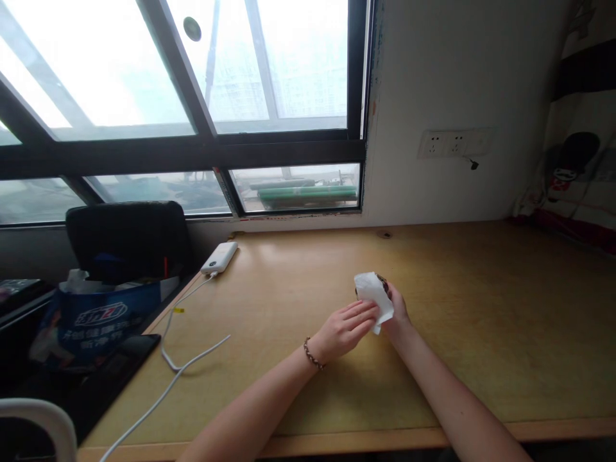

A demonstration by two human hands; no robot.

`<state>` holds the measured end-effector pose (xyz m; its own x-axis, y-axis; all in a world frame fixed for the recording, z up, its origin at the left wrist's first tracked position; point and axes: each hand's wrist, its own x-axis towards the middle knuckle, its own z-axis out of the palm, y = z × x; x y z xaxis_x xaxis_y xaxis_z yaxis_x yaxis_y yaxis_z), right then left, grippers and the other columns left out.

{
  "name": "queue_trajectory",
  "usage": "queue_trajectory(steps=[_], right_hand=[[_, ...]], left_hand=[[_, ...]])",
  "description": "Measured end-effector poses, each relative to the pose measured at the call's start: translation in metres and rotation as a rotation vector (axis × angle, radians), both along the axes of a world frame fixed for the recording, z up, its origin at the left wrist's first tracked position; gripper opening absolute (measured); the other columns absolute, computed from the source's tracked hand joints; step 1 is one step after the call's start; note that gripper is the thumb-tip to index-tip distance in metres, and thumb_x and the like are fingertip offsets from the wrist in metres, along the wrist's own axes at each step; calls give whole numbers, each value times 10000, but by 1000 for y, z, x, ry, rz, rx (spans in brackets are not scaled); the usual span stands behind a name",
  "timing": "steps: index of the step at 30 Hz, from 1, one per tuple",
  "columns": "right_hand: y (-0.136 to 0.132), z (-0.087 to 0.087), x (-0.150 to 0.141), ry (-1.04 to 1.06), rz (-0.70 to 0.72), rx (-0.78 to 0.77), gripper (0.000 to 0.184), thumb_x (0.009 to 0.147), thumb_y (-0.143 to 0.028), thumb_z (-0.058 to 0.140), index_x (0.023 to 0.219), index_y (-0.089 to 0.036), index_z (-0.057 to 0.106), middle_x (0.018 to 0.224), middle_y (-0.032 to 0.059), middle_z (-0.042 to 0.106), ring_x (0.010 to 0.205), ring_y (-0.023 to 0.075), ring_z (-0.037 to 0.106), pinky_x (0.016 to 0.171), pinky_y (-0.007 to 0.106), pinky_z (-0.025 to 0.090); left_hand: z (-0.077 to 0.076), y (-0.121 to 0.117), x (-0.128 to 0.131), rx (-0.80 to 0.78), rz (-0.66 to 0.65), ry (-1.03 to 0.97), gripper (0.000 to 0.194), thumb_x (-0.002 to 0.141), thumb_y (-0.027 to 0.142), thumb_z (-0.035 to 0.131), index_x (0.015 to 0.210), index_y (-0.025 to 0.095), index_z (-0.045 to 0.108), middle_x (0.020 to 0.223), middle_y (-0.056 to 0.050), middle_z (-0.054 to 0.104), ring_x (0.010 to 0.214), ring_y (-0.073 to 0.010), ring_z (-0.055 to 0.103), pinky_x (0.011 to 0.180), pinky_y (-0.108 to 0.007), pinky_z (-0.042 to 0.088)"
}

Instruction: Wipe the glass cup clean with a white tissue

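The left hand's (pixel 342 328) fingers lie on the thin white paper sheet (pixel 370 287); I can't tell if they pinch it. The right hand (pixel 398 314) grips a small dark shiny thing (pixel 384 282) behind the sheet, too hidden to show its long way. Both hands are close. The yellow-brown wooden counter (pixel 505 321) spreads right; a white power bank (pixel 220 258) sits far left.

Bright, washed-out daylight enters through the window (pixel 303 58) at the upper left of the frame, its panes nearly white with glare. A soft sheen lies on the table (pixel 289 276) near the centre. The right side and lower left are dim, fine detail looks soft, and wide-angle distortion stretches the edges.
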<state>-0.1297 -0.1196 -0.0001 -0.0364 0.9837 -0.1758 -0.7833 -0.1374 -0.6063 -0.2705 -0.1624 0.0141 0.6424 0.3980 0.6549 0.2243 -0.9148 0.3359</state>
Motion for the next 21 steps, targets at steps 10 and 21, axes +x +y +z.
queue_trajectory(steps=[10,21], right_hand=[[-4,0,-11,136,67,-104,219,757,-221,412,753,-141,616,732,51,665,662,156,615,614,270,491],[-3,-2,-7,90,-48,-137,125,751,-238,471,672,-167,538,617,10,632,573,149,600,567,282,508]], left_hand=[[1,10,-3,-445,184,-399,268,791,229,433,1021,201,568,1177,-76,509,1156,-198,391,997,-369,291],[-24,28,6,-1089,159,-744,355,718,431,514,818,108,621,796,-63,628,799,-179,567,782,-326,446]])
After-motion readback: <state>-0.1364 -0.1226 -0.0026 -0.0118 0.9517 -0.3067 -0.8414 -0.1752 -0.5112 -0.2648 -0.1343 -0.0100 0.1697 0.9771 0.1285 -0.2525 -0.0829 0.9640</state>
